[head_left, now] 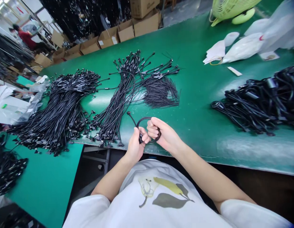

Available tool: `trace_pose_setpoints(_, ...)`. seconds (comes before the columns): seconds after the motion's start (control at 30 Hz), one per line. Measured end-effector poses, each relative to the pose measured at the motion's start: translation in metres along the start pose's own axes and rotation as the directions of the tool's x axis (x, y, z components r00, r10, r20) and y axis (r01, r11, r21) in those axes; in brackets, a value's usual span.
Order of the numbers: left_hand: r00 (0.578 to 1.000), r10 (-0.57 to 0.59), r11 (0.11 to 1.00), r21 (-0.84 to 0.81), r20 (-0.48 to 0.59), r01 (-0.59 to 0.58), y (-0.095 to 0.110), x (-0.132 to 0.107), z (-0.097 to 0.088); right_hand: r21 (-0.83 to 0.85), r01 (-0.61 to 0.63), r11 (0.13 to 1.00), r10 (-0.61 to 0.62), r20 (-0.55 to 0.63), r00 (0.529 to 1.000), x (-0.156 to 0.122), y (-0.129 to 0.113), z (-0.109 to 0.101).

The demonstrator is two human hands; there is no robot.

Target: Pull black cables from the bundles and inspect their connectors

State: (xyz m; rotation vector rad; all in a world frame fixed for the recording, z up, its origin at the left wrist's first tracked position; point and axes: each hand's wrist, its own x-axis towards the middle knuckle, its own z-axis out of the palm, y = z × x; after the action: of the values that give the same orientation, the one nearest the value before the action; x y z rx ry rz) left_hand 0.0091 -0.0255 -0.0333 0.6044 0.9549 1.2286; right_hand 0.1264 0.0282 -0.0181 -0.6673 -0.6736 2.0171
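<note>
A black cable [144,118] is wound into a loop between my two hands, just above the table's front edge. My left hand [138,139] is closed around one side of the loop, and a connector end sticks up past its fingers. On the loop's other side, my right hand [162,133] has its fingers curled round the cable. Just beyond the hands lies a heap of thin black ties [161,93]. Left of it spreads a bundle of straight black cables [120,101] with connectors at both ends.
A larger cable pile [63,107] lies at the left, and coiled cables [260,98] are heaped at the right. Plastic bags [246,47] and a green fan [232,9] stand at the back right. Cardboard boxes [126,31] line the far edge of the green table [196,95]. A person sits far left.
</note>
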Motion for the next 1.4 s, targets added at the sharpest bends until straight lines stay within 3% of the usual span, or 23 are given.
trace_pose_setpoints(0.1, 0.989, 0.008, 0.962, 0.27, 0.15, -0.048, 0.0, -0.003, -0.007, -0.025, 0.019, 0.999, -0.02, -0.02, 1.0, -0.004, 0.002, 0.004)
trace_pose_setpoints(0.23, 0.974, -0.032, 0.781, 0.614, 0.223, -0.115, 0.009, -0.008, -0.02, -0.165, 0.205, 0.965, -0.222, -0.092, 0.971, -0.019, 0.013, 0.011)
trace_pose_setpoints(0.33, 0.953, -0.144, 0.661, 0.742, 0.265, -0.106, 0.015, -0.01, -0.023, -0.291, 0.229, 0.929, -0.253, -0.046, 0.966, -0.024, 0.02, 0.012)
trace_pose_setpoints(0.4, 0.925, -0.2, 0.638, 0.759, 0.323, -0.128, 0.014, -0.009, -0.023, -0.332, 0.187, 0.924, -0.219, -0.061, 0.974, -0.023, 0.021, 0.01)
trace_pose_setpoints(0.53, 0.908, -0.125, 0.744, 0.643, 0.4, -0.18, 0.005, -0.007, -0.017, -0.179, 0.199, 0.963, -0.222, -0.121, 0.968, -0.013, 0.015, 0.005)
trace_pose_setpoints(0.63, 0.87, -0.234, 0.892, 0.452, 0.433, 0.015, -0.002, -0.008, -0.009, -0.157, 0.222, 0.962, -0.232, -0.049, 0.972, -0.011, 0.004, 0.005)
trace_pose_setpoints(0.7, 0.847, -0.313, 0.93, 0.317, 0.43, 0.183, -0.004, -0.011, -0.003, -0.204, 0.22, 0.954, -0.223, 0.01, 0.975, -0.011, -0.002, 0.004)
trace_pose_setpoints(0.83, 0.843, -0.404, 0.915, 0.154, 0.356, 0.374, 0.0, -0.015, 0.008, -0.218, 0.2, 0.955, -0.194, 0.051, 0.98, -0.012, -0.005, 0.002)
trace_pose_setpoints(0.97, 0.783, -0.5, 0.853, 0.053, 0.37, 0.519, 0.006, -0.019, 0.012, -0.106, 0.125, 0.986, -0.114, 0.106, 0.988, -0.009, -0.005, -0.001)
trace_pose_setpoints(1.07, 0.758, -0.531, 0.801, -0.068, 0.38, 0.595, 0.007, -0.022, 0.013, 0.008, 0.033, 0.999, -0.034, 0.173, 0.984, -0.006, -0.007, -0.005)
trace_pose_setpoints(1.17, 0.745, -0.548, 0.762, -0.141, 0.38, 0.632, 0.006, -0.024, 0.016, 0.05, 0.033, 0.998, -0.042, 0.191, 0.981, -0.005, -0.006, -0.008)
trace_pose_setpoints(1.23, 0.753, -0.549, 0.765, -0.144, 0.364, 0.628, 0.004, -0.024, 0.017, 0.029, 0.056, 0.998, -0.06, 0.186, 0.981, -0.004, -0.004, -0.01)
trace_pose_setpoints(1.33, 0.814, -0.496, 0.836, -0.088, 0.301, 0.542, -0.004, -0.019, 0.015, -0.138, 0.162, 0.977, -0.145, 0.127, 0.981, -0.002, -0.004, -0.016)
trace_pose_setpoints(1.37, 0.841, -0.466, 0.866, -0.051, 0.276, 0.497, -0.007, -0.016, 0.013, -0.27, 0.238, 0.933, -0.212, 0.121, 0.97, -0.002, -0.007, -0.019)
trace_pose_setpoints(1.4, 0.865, -0.435, 0.893, -0.003, 0.251, 0.45, -0.009, -0.013, 0.008, -0.44, 0.332, 0.834, -0.302, 0.139, 0.943, -0.003, -0.012, -0.022)
